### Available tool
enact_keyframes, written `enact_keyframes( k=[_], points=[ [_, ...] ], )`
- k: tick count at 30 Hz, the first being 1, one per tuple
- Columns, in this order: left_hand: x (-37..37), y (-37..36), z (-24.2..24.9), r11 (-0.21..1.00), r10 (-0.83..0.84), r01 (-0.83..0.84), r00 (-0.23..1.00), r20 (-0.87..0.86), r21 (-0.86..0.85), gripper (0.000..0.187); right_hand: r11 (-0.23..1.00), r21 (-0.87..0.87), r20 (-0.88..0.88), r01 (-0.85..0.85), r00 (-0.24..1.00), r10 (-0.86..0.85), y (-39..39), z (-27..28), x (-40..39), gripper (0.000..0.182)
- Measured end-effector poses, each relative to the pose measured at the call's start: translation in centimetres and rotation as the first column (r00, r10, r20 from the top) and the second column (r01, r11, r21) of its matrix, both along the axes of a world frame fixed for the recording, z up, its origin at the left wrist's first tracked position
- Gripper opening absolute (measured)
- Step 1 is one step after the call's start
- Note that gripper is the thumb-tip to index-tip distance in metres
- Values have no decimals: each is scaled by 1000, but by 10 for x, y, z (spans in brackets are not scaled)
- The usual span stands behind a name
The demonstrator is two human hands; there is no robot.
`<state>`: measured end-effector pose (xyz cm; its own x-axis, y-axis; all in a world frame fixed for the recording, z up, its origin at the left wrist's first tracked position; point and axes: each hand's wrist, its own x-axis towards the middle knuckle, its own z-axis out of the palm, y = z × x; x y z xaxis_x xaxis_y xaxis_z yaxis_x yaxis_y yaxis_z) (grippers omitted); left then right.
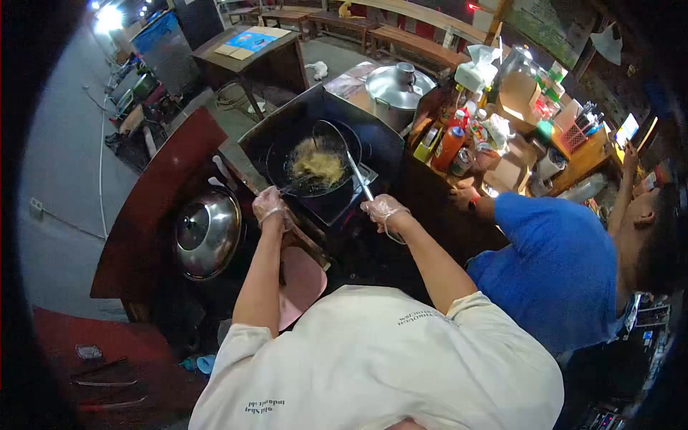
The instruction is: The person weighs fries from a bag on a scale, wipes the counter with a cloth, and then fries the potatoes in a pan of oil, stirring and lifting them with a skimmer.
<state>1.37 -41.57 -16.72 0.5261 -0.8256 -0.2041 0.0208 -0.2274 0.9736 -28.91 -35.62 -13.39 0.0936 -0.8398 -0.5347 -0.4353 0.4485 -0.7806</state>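
A dark wok sits on the stove in front of me, with a yellowish heap of food in its middle. My left hand, in a clear plastic glove, is closed at the near-left rim around the wok's handle, which the fingers mostly hide. Gloved the same way, my right hand grips the end of a long metal ladle. The ladle's shaft runs forward over the wok's right rim, and its rounded head lies over the far side of the food.
A lidded steel pot stands beyond the stove. To the left is a domed metal lid. A cluttered counter holds an orange bottle and open boxes. Close on my right, a person in a blue shirt leans at it.
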Motion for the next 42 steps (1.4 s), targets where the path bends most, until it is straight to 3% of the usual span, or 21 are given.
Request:
enact_keyframes(
  k=[4,6,7,8,9,10,11,13,15,17,18,20,21,25,28,30,31,34,35,40,42],
  points=[
    [1,3,-11,999,-20,22,999,43,-45,27,997,50,74,64,995,-68,-1,-2,0,32],
    [17,-6,-36,990,-32,54,985,167,-130,23,996,33,110,83,990,-86,0,-3,-1,31],
    [23,-7,-39,989,10,50,919,393,-142,20,995,16,145,100,984,-102,1,-2,-2,30],
    [33,-13,-51,947,64,100,873,484,-305,17,990,-10,167,137,977,-134,3,-5,-1,30],
    [31,-6,-34,948,66,116,838,541,-296,20,985,21,68,170,983,-171,-3,-7,3,31],
    [20,11,4,878,101,248,740,665,-410,24,986,-151,-1,67,998,-68,-3,-15,2,36],
    [29,7,2,893,36,287,721,692,-345,26,994,-43,26,96,995,-95,-1,-3,1,39],
    [52,-10,-24,889,-26,297,793,608,-349,24,991,-131,-85,19,996,-30,4,15,-2,42],
    [41,8,19,927,50,269,600,798,-260,21,985,-151,-202,-83,978,51,9,33,-2,43],
    [51,-3,5,903,158,255,551,820,-345,22,994,-71,-224,-79,973,61,6,32,0,45],
    [54,-6,2,897,197,255,500,843,-361,23,895,-228,-469,-384,849,244,-10,-15,1,37],
    [52,-7,0,887,207,276,482,851,-371,24,910,-260,-461,-324,869,178,6,12,1,24],
    [50,-6,-2,883,220,282,461,860,-377,24,853,-397,-408,-340,897,167,11,8,-4,42],
    [46,-10,-22,847,261,309,466,845,-432,21,867,-371,-445,-333,883,149,16,4,-2,42],
    [44,-7,-35,891,198,260,516,833,-372,21,946,-289,-331,-146,943,44,20,1,-2,41],
    [43,-6,-36,902,183,247,525,831,-354,22,894,-360,-386,-268,915,119,24,0,-5,42],
    [43,-5,-34,920,161,212,566,808,-331,22,933,-320,-320,-166,946,58,24,1,-4,43],
    [44,-8,-35,940,137,153,648,749,-304,23,907,-341,-337,-248,933,129,33,6,-10,43],
    [43,-7,-30,951,112,144,662,741,-273,24,967,-232,-272,-103,961,37,27,-3,-6,43],
    [49,-16,-33,979,39,140,587,809,-149,27,945,-275,-333,-178,939,80,40,16,-9,37],
    [47,-19,-36,989,-15,117,685,728,-90,28,937,-280,-347,-207,932,102,41,15,-10,38]
  ],
)
